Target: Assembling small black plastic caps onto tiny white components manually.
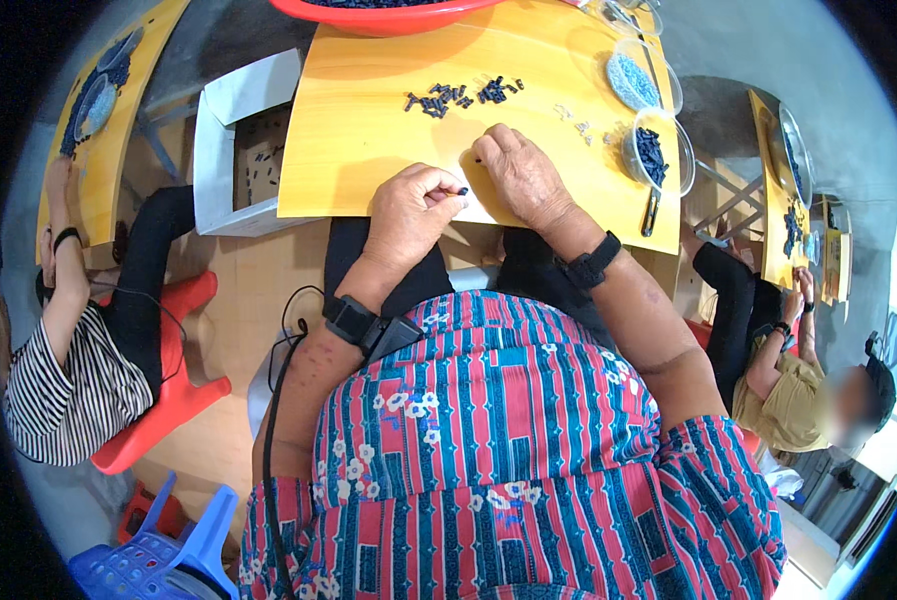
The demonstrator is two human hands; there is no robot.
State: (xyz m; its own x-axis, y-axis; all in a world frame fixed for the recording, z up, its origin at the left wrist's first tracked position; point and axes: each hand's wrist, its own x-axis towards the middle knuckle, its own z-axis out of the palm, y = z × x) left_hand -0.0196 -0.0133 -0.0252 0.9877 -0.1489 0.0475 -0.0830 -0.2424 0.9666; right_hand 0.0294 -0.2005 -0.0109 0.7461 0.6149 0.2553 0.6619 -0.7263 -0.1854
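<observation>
Just over the near edge of the yellow tabletop [358, 130], my left hand [408, 215] pinches a small dark blue piece [463, 191] between thumb and fingertips. My right hand [524, 178] is to its right, its fingers curled down at the tabletop. A dark speck shows at those fingertips, too small to name, and the hand hides most of what is there. Beyond both hands lie two loose groups of small dark blue tube-like pieces [436, 100]. Several tiny clear pieces [583, 128] are scattered to their right.
A clear tub of dark pieces [651, 155] and one of light-blue bits [633, 80] stand at right, near a black-handled tool [651, 212]. A red basin [388, 18] sits at the far edge, an open white box [238, 140] at left. Two people work at side tables.
</observation>
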